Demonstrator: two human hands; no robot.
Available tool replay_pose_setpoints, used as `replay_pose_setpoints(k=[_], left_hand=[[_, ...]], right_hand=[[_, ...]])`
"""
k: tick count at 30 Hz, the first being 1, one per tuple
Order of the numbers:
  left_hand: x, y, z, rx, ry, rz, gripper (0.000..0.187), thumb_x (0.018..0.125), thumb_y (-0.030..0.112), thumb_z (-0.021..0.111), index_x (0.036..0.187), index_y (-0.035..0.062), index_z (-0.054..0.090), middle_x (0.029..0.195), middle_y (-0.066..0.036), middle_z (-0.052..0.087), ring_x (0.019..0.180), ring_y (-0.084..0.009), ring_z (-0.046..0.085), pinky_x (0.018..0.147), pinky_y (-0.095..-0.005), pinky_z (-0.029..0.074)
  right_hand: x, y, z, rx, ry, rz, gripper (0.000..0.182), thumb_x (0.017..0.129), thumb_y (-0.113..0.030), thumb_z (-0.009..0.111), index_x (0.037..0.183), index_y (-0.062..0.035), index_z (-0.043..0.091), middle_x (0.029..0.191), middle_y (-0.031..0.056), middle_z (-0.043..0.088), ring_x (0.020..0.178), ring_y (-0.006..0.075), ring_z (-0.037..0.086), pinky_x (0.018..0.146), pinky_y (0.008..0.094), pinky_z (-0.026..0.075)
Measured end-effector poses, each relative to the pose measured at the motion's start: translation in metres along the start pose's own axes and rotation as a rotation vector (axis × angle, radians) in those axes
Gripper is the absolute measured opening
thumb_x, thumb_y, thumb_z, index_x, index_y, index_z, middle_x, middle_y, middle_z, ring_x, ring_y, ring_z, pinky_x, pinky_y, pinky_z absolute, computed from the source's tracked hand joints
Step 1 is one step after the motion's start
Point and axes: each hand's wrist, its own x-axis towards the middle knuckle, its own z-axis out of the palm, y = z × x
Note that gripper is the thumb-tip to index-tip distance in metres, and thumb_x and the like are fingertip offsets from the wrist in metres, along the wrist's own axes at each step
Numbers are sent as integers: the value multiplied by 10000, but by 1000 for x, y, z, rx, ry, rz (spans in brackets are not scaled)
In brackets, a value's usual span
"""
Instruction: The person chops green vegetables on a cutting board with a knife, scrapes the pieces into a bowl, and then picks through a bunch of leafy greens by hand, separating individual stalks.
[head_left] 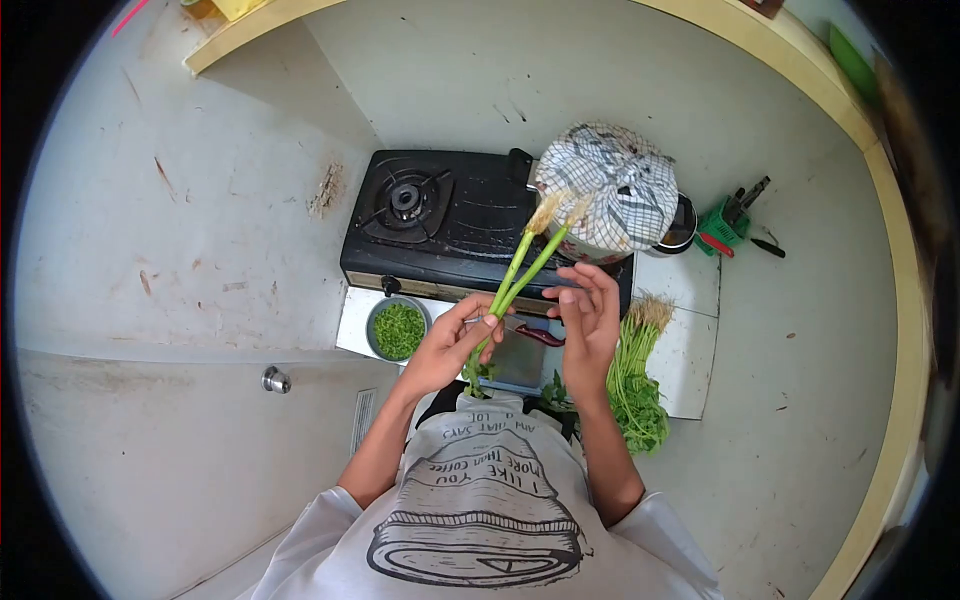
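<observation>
My left hand [462, 342] is closed around two green celery stalks [514, 265], their pale root ends pointing up and away, their leaves hanging below my fingers. Just to the right, my right hand [590, 325] is raised with its fingers apart and slightly curled, holding nothing. Beneath both hands is a grey cutting board [520, 362], partly hidden by them. A knife with a dark red handle [540, 335] lies across it. Beside my right forearm rests a bunch of celery [635, 385] with its roots on. To the left stands a grey bowl [372, 345] of chopped greens [399, 331].
A black two-burner stove [470, 190] stands behind the board. On its right side sits a pot wrapped in a checked cloth [610, 180]. A green basket [722, 222] with utensils is farther right. A yellow-edged shelf [780, 30] curves overhead.
</observation>
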Motion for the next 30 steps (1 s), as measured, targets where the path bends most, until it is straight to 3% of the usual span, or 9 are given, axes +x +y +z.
replay_pose_setpoints(k=[1,5,13,22,24,26,29,30], left_hand=[[-2,-1,-7,16,-15,-16,277,1097,212,494,1284,25,577,877,-12,570,704,-77,525,639,-243,450],[-5,4,-26,8,-47,-60,269,1095,207,500,1254,8,585,887,-36,605,673,-86,551,626,-244,466],[-9,-2,-61,-28,-122,-37,258,1104,214,493,1259,26,579,902,-32,623,691,-82,585,624,-232,482],[-5,-4,-97,4,-199,-119,235,1091,223,521,1217,40,597,849,-16,600,697,-82,567,627,-271,462],[2,8,-109,272,-221,-26,228,1086,196,511,1210,26,600,822,-40,609,715,-98,587,653,-291,475],[7,22,-121,453,-266,45,227,1074,185,518,1199,16,603,809,-66,624,731,-132,608,677,-325,485],[14,42,-134,580,-384,100,239,1045,195,552,1180,8,612,827,-111,652,757,-220,636,712,-388,493],[16,47,-135,613,-427,108,245,1036,200,561,1175,5,616,845,-126,660,767,-256,640,723,-403,493]], right_hand=[[7,1,6,43,-35,33,461,1032,-104,614,1423,-17,386,1240,142,641,1012,162,673,818,287,512],[21,11,33,37,-13,34,470,1007,-78,654,1401,-4,408,1105,122,693,933,143,678,793,274,527],[19,21,53,48,-96,172,403,959,17,677,1316,27,490,1056,110,700,925,116,666,817,268,549],[3,30,68,-202,-99,195,425,953,-10,696,1321,10,485,1005,102,717,934,135,683,800,251,532],[-1,19,76,-555,72,-114,383,928,-32,724,1259,-4,535,1080,120,704,925,153,682,732,267,512],[-6,4,76,-841,213,-299,381,877,-50,763,1216,-7,593,1166,144,676,1018,225,674,850,354,526],[0,-35,90,-1194,-166,-694,407,848,-128,781,1204,-4,629,1211,159,652,1141,295,633,1011,437,464],[-1,-35,95,-1219,-260,-628,427,849,-156,777,1218,-3,627,1219,155,650,1166,305,619,1044,451,434]])
